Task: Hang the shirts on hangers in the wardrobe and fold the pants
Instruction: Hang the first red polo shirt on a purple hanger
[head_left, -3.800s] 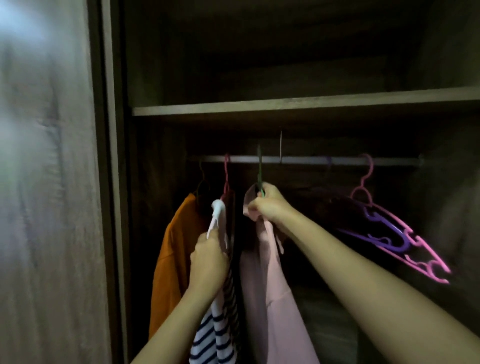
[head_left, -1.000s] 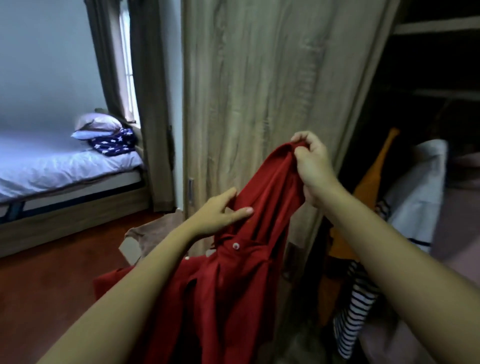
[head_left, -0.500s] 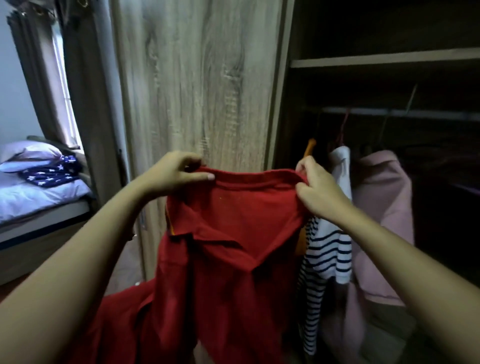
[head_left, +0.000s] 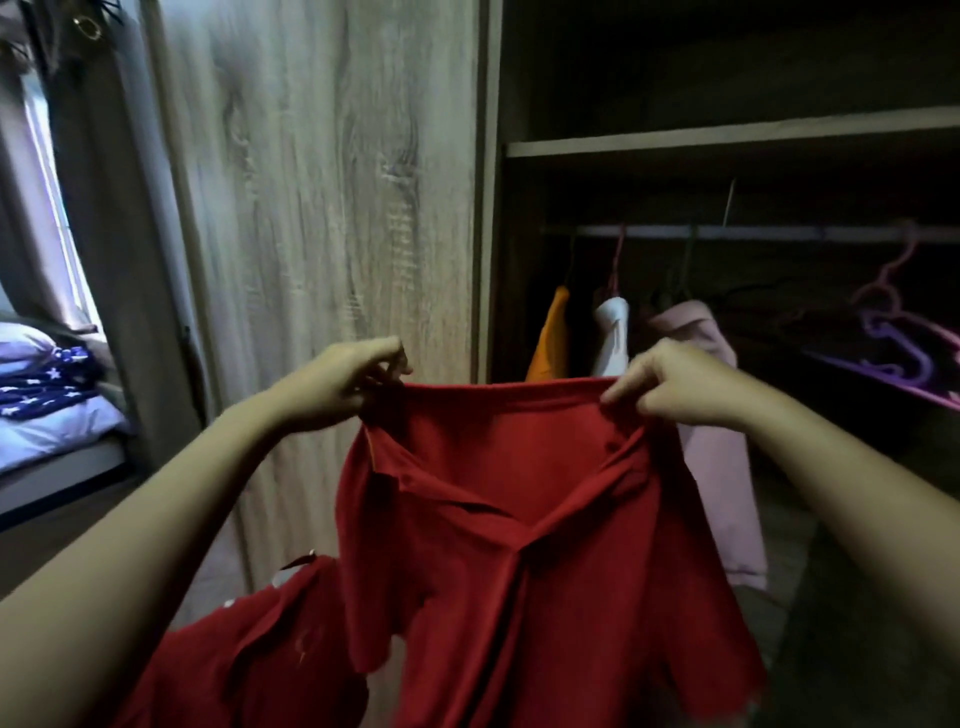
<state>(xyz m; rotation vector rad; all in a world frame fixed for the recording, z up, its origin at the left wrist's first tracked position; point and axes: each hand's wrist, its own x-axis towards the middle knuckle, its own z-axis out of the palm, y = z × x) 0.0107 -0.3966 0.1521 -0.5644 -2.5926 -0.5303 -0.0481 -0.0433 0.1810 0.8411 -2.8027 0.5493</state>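
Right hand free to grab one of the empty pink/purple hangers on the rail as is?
Probably not yet. The right hand is pinching the red shirt at one shoulder, the left hand at the other. The empty hangers hang unobstructed to its right, but it must let go first.

Left hand (head_left: 340, 378) and right hand (head_left: 675, 384) pinch red shirt (head_left: 519, 545) before wardrobe (head_left: 727, 140).

Beyond the right hand (head_left: 691, 387), the wardrobe rail (head_left: 753, 232) carries an orange shirt (head_left: 549, 340), a white garment (head_left: 613, 332) and a pink shirt (head_left: 722, 426) on hangers, with empty pink and purple hangers (head_left: 898, 343) further right. A wooden shelf (head_left: 727, 136) runs above it. Left of the left hand (head_left: 337, 376), the bed (head_left: 52, 441) holds a pillow (head_left: 21, 343) and a star-patterned cloth (head_left: 47, 387).
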